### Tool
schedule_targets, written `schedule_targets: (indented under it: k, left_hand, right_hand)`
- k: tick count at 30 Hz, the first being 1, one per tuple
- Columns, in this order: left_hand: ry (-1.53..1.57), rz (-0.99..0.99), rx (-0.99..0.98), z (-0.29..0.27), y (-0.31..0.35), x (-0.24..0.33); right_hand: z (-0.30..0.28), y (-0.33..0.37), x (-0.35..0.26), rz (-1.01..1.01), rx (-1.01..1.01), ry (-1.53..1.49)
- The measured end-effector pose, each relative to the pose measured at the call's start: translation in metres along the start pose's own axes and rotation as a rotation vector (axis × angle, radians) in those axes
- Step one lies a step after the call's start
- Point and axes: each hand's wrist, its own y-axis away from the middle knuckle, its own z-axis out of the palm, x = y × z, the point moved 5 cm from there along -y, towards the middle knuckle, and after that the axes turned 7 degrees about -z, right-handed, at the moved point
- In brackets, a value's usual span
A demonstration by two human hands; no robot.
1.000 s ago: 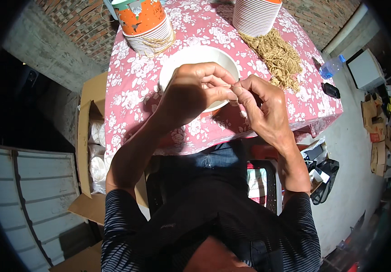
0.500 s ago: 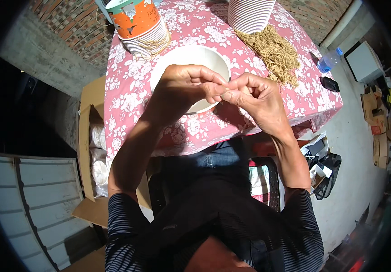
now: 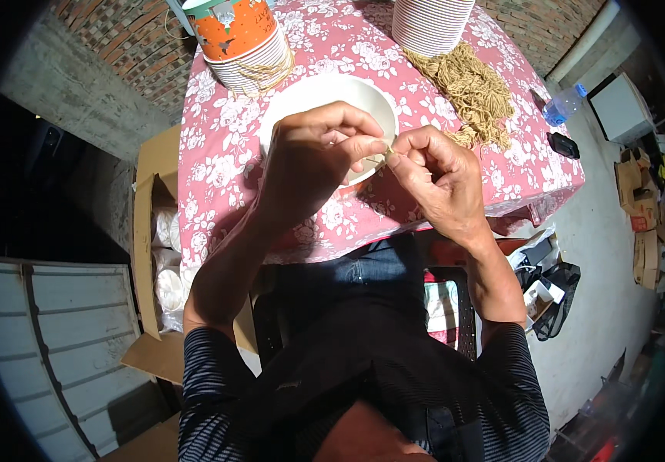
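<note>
A round paper bucket (image 3: pixel 305 98) with a white inside stands on the table in front of me, and a bit of its orange outer wall shows below the rim. My left hand (image 3: pixel 305 158) reaches over the bucket, thumb and fingers pinched. Against its fingertips, at the bucket's right rim, my right hand (image 3: pixel 446 185) is pinched too. A short pale tan cord (image 3: pixel 383 156) shows between the fingertips of both hands. Whether the cord passes through the bucket's wall is hidden by my fingers.
Stacked orange-and-white buckets (image 3: pixel 234 38) stand at the back left, cord draped on them. Another bucket stack (image 3: pixel 433 27) is at the back right beside a heap of tan cords (image 3: pixel 467 92). A bottle (image 3: pixel 564 105) and black device (image 3: pixel 562 145) lie right; an open carton (image 3: pixel 147 254) stands left.
My fingertips have parted slightly, and the pale cord now shows between them. My right hand has shifted a little down and right. The bucket stays at the same spot on the table.
</note>
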Motion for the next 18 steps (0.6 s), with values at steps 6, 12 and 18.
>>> schedule_targets:
  k: [6,12,18]
  left_hand:
    - [-0.248,0.245,0.043,-0.001,0.000,0.002]
    - [-0.215,0.090,-0.116,0.000,-0.004,0.005]
    - [0.008,-0.026,-0.247,-0.002,-0.008,-0.001]
  right_hand:
    - [-0.004,-0.006,-0.010,-0.233,-0.031,0.224]
    - [-0.010,-0.008,-0.010,-0.217,-0.044,0.222]
    - [-0.004,-0.005,0.001,0.107,-0.068,-0.077]
